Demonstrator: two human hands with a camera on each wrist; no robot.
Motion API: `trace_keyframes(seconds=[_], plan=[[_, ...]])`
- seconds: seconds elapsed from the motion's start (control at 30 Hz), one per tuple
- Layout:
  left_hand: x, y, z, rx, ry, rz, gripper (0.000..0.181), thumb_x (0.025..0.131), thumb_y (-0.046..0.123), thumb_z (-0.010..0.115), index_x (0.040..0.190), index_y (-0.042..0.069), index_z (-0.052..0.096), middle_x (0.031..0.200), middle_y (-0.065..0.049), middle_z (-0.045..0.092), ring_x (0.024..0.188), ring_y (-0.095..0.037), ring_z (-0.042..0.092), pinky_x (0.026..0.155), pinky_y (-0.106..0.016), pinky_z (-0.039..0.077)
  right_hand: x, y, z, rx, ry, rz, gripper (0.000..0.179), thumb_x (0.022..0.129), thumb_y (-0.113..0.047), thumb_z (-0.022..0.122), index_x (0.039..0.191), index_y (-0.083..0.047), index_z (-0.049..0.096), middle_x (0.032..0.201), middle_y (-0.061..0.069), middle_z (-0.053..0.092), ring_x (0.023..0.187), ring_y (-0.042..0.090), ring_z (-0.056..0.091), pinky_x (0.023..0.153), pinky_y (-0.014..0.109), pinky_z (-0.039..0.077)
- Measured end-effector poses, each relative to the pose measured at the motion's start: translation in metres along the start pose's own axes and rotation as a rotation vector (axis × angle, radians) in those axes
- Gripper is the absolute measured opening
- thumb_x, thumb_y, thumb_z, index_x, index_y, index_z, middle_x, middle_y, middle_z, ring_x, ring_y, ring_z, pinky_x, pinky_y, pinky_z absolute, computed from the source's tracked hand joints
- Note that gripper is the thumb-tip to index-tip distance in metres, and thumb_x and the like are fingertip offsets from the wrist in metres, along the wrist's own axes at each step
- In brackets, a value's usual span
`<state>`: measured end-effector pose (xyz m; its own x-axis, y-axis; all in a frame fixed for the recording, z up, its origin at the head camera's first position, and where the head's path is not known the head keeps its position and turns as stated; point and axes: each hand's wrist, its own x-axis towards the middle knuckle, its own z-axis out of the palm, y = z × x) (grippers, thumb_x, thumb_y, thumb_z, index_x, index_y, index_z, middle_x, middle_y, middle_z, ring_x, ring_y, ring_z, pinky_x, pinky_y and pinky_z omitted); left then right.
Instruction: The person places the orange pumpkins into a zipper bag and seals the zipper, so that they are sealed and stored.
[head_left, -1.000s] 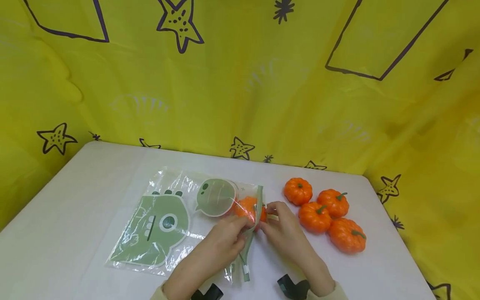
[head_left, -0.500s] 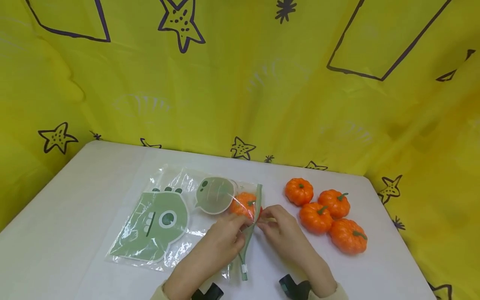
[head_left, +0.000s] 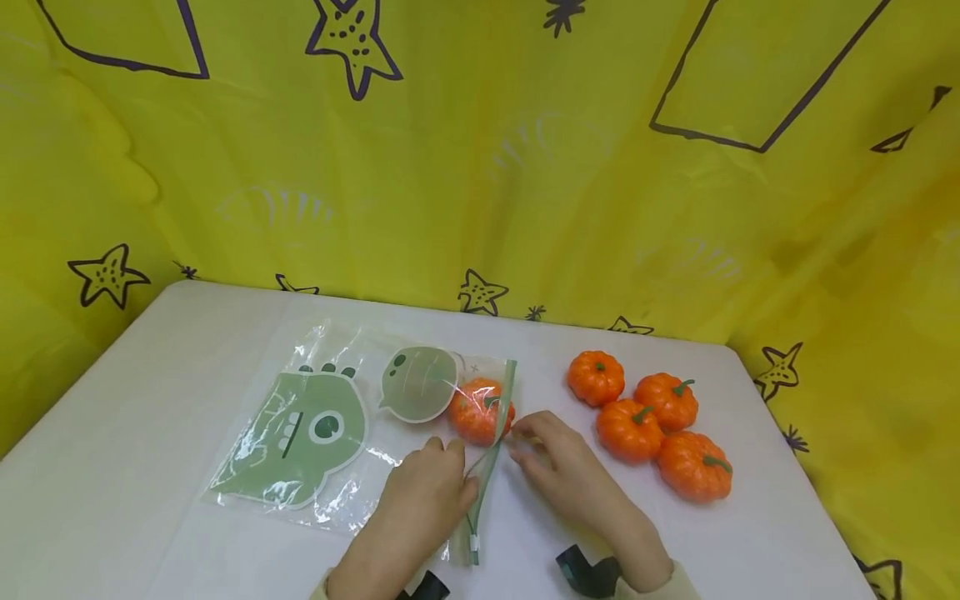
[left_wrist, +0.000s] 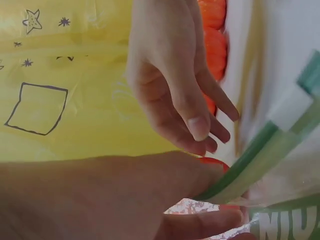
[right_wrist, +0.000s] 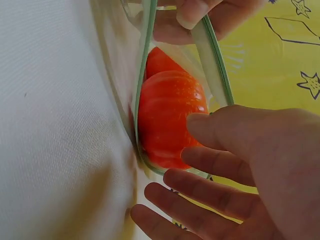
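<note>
A clear zip bag (head_left: 382, 462) with a green dinosaur print lies flat on the table, its green-edged mouth facing right. Inside, right by that mouth, sits an orange toy pumpkin (head_left: 476, 412); another orange shape shows behind it in the right wrist view. My left hand (head_left: 427, 500) pinches the bag's upper edge, lifting it into a gap. Just outside the opening is my right hand (head_left: 562, 467), fingers spread and loosely bent, with thumb and index fingertips (right_wrist: 197, 125) right at the pumpkin (right_wrist: 172, 117). A white slider (left_wrist: 290, 109) sits near one end of the green strip.
Several more toy pumpkins (head_left: 628, 431) stand grouped to the right of my right hand. The white table (head_left: 135, 417) ends against a yellow cloth (head_left: 420, 208) with drawn stars. Black wrist devices (head_left: 588, 573) show at the front.
The pumpkin has moved left, farther into the bag. My left hand has shifted down and left along the mouth edge, and the right fingers have drawn slightly back from the opening.
</note>
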<state>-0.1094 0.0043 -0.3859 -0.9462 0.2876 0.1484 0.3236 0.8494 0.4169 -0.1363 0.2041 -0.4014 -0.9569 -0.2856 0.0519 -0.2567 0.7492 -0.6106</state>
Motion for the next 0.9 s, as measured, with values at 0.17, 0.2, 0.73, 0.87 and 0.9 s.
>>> trace_keyframes(seconds=[0.17,0.2,0.73,0.87,0.9], plan=[[0.0005,0.0008,0.0008,0.019,-0.033,0.029,0.007,0.083,0.008,0.068,0.081,0.003,0.063,0.068,-0.009,0.056,0.054,-0.026,0.056,0.047,-0.04,0.046,0.0006,-0.0022,0.0022,0.011,-0.016,-0.007,0.027,0.091,-0.013,0.069,0.118,-0.012,0.064,0.115,0.0,0.065,0.109,0.016,0.063,0.098,0.041,0.052],[0.0007,0.0015,0.0011,0.03,-0.026,0.037,0.005,0.082,0.004,0.067,0.08,0.005,0.063,0.068,-0.008,0.056,0.054,-0.026,0.055,0.046,-0.038,0.045,0.0005,-0.0027,0.0028,0.012,-0.022,-0.001,0.028,0.091,-0.013,0.069,0.119,-0.013,0.064,0.116,-0.001,0.065,0.109,0.016,0.062,0.098,0.041,0.052],[0.0006,0.0047,-0.0061,0.013,-0.01,0.119,0.007,0.083,0.006,0.069,0.079,0.009,0.065,0.077,-0.004,0.063,0.061,-0.022,0.061,0.051,-0.035,0.048,-0.0001,-0.0097,0.0056,-0.058,-0.09,-0.106,0.053,0.095,-0.02,0.065,0.144,-0.008,0.049,0.15,0.007,0.046,0.136,0.029,0.049,0.11,0.049,0.041],[0.0026,0.0042,-0.0076,-0.035,0.037,0.125,0.007,0.085,0.006,0.067,0.079,0.01,0.064,0.078,-0.004,0.064,0.064,-0.023,0.063,0.052,-0.036,0.048,-0.0016,-0.0064,0.0048,-0.072,-0.091,-0.092,0.057,0.095,-0.02,0.065,0.148,-0.011,0.045,0.153,0.004,0.043,0.138,0.026,0.047,0.112,0.046,0.04],[0.0031,0.0044,-0.0075,-0.046,0.051,0.124,0.007,0.085,0.006,0.066,0.08,0.01,0.064,0.079,-0.005,0.064,0.065,-0.023,0.063,0.052,-0.036,0.048,-0.0022,-0.0052,0.0048,-0.07,-0.088,-0.082,0.057,0.095,-0.019,0.065,0.148,-0.011,0.045,0.153,0.003,0.042,0.139,0.026,0.046,0.112,0.046,0.04]])
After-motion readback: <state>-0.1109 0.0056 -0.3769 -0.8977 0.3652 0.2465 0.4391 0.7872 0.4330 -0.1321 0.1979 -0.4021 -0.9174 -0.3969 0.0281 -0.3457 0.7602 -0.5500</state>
